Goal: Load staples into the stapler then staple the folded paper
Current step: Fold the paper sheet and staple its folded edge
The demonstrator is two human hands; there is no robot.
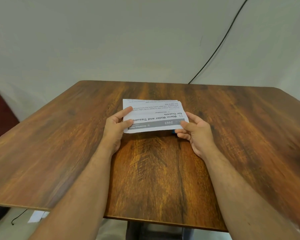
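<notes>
A folded white printed paper is held a little above the middle of the wooden table, its text upside down to me. My left hand pinches its left edge, thumb on top and index finger along the side. My right hand grips its near right corner. A small blue thing peeks out under that corner by my right fingers; I cannot tell what it is. No stapler or staples are clearly visible.
A black cable runs down the pale wall to the table's far edge. A dark red seat stands at the left. On the floor under the near left edge lie a white sheet and a thin cable.
</notes>
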